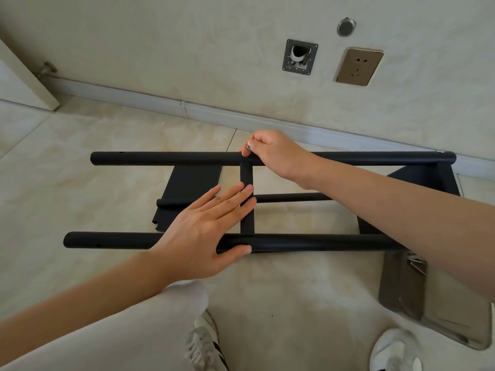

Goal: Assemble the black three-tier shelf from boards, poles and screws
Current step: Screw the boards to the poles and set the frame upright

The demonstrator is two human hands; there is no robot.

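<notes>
Pale floor tiles (80, 162) run to a wall with a socket (359, 66). The half-built shelf lies on its side there. The right hand (273, 153) pinches what looks like a screw (249, 147) at the far pole (166, 158), where the middle board (246, 180) meets it. The left hand (209, 226), fingers straight, presses that board, thumb on the near pole (308, 242). Stiff and probably light, the poles may roll; best braced close to the joint

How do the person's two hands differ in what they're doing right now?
The left hand lies flat, fingers straight, pressing the upright board and near pole. The right hand is curled, pinching a silver screw at the far pole. Both are bare and touch the shelf.
</notes>
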